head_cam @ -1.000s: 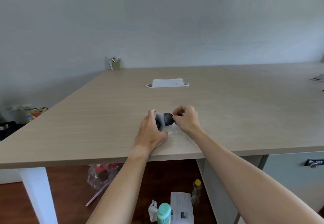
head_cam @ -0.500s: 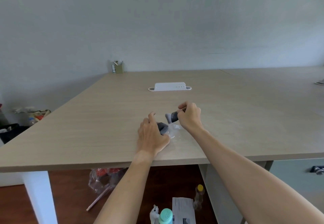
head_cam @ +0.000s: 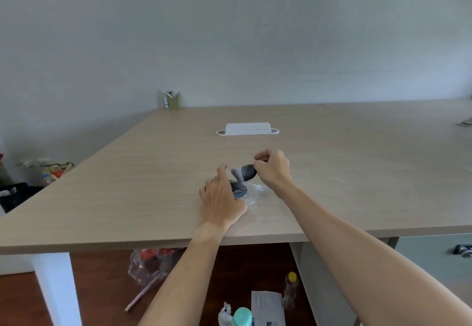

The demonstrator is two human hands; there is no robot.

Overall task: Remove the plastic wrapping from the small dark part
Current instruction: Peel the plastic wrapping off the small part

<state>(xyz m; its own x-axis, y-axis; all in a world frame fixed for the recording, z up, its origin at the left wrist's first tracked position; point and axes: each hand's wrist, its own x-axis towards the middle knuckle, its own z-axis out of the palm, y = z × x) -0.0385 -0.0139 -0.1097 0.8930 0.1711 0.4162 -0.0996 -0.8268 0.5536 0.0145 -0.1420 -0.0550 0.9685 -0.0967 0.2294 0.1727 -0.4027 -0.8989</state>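
Observation:
My right hand [head_cam: 273, 168] pinches a small dark part [head_cam: 247, 172] with a pale grey end, lifted a little above the wooden table [head_cam: 127, 185]. My left hand [head_cam: 220, 199] rests on the table with its fingers around a second dark rounded piece [head_cam: 238, 189]. Clear crumpled plastic wrapping [head_cam: 254, 193] lies on the table between and just below the two hands. The two dark pieces are apart. Whether any film still clings to the lifted part is too blurred to tell.
A white oblong holder [head_cam: 247, 129] stands further back in the middle of the table. A small pen cup [head_cam: 172, 101] sits at the far left corner. The table's front edge is just under my wrists. Bottles, paper and a plastic bag lie on the floor below.
The two dark pieces were together between my hands one second ago. My right hand has pulled one piece up and to the right, while my left hand stays low on the other.

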